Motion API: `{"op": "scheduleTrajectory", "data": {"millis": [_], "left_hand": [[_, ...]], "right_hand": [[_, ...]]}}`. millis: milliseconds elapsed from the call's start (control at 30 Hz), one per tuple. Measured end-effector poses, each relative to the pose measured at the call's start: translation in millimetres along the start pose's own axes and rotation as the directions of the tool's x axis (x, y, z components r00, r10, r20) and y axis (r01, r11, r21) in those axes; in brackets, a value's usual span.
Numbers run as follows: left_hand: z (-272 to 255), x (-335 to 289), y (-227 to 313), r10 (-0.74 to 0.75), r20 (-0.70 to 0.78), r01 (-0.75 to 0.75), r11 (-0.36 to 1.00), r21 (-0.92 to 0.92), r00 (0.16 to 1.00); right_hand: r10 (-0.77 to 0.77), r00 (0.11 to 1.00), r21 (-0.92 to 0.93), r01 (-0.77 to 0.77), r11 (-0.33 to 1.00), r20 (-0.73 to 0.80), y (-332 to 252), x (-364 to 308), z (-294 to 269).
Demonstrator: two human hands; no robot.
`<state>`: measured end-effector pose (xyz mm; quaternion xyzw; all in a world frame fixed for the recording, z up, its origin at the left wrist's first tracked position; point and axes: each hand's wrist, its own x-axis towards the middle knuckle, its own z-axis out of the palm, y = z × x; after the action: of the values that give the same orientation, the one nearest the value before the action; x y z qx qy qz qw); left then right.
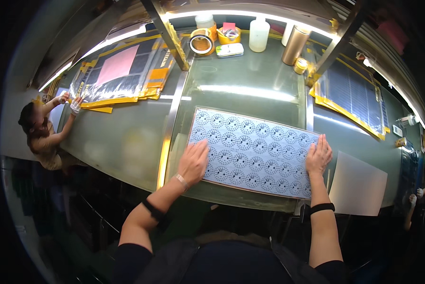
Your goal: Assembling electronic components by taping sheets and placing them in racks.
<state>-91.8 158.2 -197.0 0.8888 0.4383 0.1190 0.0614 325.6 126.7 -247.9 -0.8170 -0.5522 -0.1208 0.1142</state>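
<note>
A light blue rectangular panel with rows of dark radial circle patterns and a thin copper-coloured border lies slightly tilted on the glass-topped table. My left hand grips its left edge, fingers together and curled over the rim. At the opposite short edge, my right hand holds the panel with its fingers along the side. The undersides of both grips are hidden. Beside my right forearm, a plain brownish-grey sheet overhangs the table's front edge.
Tape rolls, a white bottle and a bronze cylinder stand along the back. Yellow-edged film sheets lie left and right. Metal posts rise from the table. Another person works at the far left.
</note>
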Motion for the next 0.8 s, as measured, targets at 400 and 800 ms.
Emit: {"op": "scheduleTrajectory", "data": {"millis": [400,800], "left_hand": [[38.3,70.4,-45.6,-0.119,-0.234,0.166,0.967,0.192,0.965],[54.0,97.9,-51.8,-0.248,-0.281,0.271,0.961,0.047,0.927]], "right_hand": [[0.017,1.000,0.049,-0.018,0.999,0.016,-3.2,1.4,-4.4],[-0.128,0.992,0.214,0.123,0.969,0.007,47.5,-9.0,4.8]]}}
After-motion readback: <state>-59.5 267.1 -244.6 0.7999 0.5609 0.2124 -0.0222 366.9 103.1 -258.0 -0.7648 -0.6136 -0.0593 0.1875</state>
